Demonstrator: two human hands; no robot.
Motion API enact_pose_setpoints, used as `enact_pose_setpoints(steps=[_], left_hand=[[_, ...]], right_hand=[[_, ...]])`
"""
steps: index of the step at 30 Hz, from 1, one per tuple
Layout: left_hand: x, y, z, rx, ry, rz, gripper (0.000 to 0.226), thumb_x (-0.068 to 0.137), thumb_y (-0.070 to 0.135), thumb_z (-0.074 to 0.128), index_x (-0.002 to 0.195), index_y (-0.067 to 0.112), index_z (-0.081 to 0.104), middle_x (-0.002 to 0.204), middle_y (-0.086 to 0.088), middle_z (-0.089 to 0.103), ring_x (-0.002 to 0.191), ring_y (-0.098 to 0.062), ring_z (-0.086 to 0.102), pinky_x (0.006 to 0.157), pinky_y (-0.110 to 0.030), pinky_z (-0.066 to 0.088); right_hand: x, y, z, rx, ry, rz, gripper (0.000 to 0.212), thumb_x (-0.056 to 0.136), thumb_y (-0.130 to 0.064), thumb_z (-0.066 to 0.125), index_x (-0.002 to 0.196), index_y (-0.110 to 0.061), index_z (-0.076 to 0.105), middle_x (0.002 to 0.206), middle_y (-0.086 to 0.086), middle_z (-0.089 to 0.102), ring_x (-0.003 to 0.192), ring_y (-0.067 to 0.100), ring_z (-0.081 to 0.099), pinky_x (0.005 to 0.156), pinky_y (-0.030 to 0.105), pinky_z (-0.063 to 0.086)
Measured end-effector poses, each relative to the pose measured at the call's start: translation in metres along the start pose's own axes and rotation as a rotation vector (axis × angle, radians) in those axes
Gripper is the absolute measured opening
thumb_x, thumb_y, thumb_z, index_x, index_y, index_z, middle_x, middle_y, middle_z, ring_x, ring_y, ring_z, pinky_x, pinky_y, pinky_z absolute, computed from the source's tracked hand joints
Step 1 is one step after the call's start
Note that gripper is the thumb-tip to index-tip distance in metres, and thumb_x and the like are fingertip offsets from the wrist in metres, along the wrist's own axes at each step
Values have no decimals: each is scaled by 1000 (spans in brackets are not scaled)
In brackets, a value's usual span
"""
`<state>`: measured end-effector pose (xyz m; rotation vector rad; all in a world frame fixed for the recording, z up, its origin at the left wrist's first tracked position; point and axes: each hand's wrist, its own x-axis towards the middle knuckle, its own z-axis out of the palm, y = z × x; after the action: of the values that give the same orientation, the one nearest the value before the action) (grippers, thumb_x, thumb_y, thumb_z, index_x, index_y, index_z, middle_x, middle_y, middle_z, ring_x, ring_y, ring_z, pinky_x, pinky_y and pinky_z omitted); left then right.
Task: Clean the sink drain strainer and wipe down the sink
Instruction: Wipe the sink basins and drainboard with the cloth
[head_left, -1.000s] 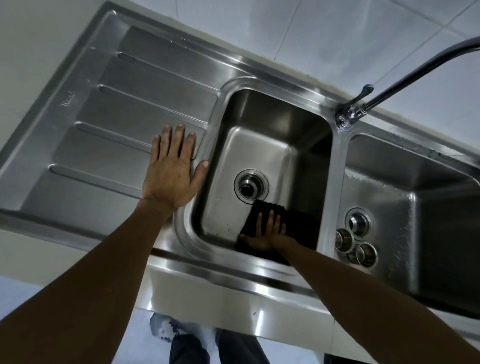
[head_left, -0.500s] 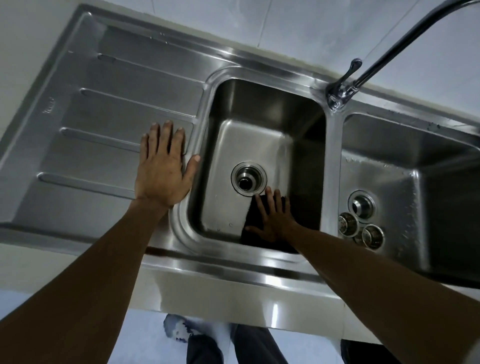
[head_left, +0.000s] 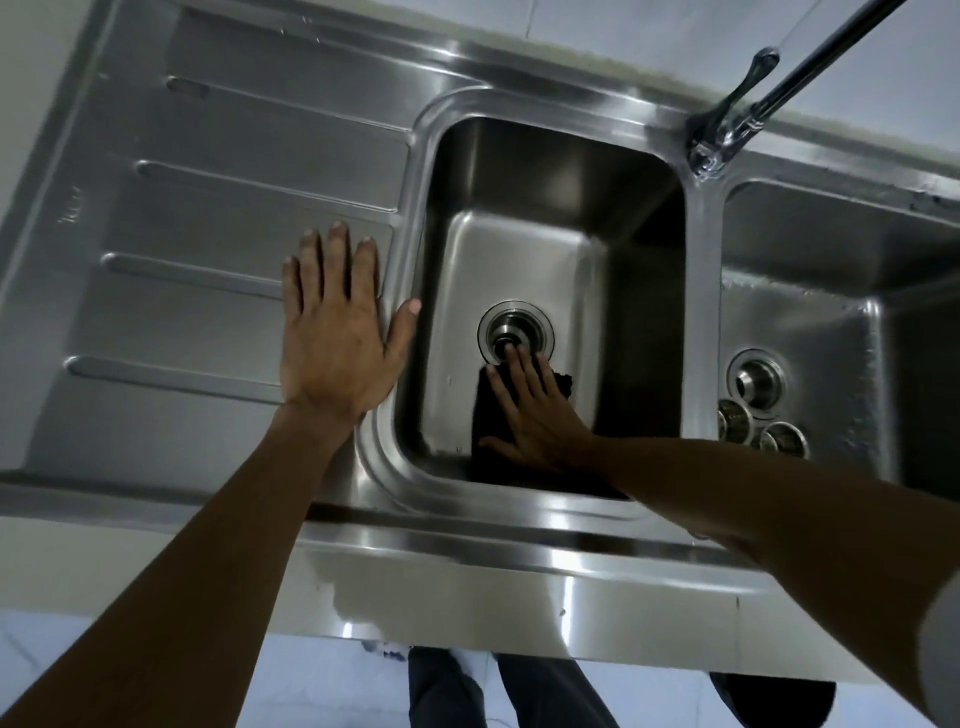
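A stainless steel sink has a left basin (head_left: 514, 244) with a round drain (head_left: 514, 325) in its floor. A black cloth (head_left: 488, 441) lies flat on the basin floor just in front of the drain. My right hand (head_left: 530, 415) presses on the cloth with straight fingers, and its fingertips reach the drain's near edge. My left hand (head_left: 332, 332) rests flat on the ribbed drainboard (head_left: 218, 218), thumb over the basin rim. In the right basin (head_left: 831, 332) two loose round strainer pieces (head_left: 763, 431) lie beside its drain (head_left: 756, 379).
A chrome faucet (head_left: 737, 124) rises from the divider between the basins and arches toward the upper right. White wall tiles run behind the sink. My legs and shoes show on the pale floor below the sink's front edge.
My right hand has slid the black cloth forward across the basin floor toward the drain. My left hand stays flat on the drainboard. The view has shifted down slightly.
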<state>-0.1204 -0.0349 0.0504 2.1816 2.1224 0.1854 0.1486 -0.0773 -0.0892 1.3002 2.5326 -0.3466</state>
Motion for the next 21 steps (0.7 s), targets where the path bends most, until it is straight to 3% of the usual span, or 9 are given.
enact_pose_setpoints(steps=[4,9,14,18,21], left_hand=[[2,0,1,24,5,4,78,101,64,18,155,9,20,163,-22,17,151,-41,11,122,-56,11],[2,0,0,11,11,2,75,101,62,22,155,9,21,163,-21,18,151,-40,12,123,-54,9],[0,0,-4,-15,6,-1,73,102,59,22,156,10,21,164,-19,16,153,-37,8,124,-53,8],[-1,-1,-2,-11,13,-8,73,102,60,21,156,11,21,164,-18,17,152,-37,9,124,-50,6],[0,0,-3,-11,18,-2,73,102,61,20,156,11,20,164,-19,17,152,-37,9,123,-49,5]], right_hand=[[33,-37,-3,59,79,-13,99,92,-77,23,157,-2,16,161,32,3,151,45,-2,120,61,7],[57,-57,-6,56,131,-54,93,96,-70,26,157,0,13,162,30,3,151,44,-2,121,60,7],[52,-50,-14,46,173,-58,100,93,-76,27,157,-1,12,162,30,2,151,45,-2,119,63,6],[37,-25,-12,-35,150,-378,89,98,-67,28,157,-2,13,163,24,9,152,41,3,121,59,8],[34,-20,-9,-97,47,-440,79,102,-60,28,158,-6,12,164,21,6,152,39,0,121,57,9]])
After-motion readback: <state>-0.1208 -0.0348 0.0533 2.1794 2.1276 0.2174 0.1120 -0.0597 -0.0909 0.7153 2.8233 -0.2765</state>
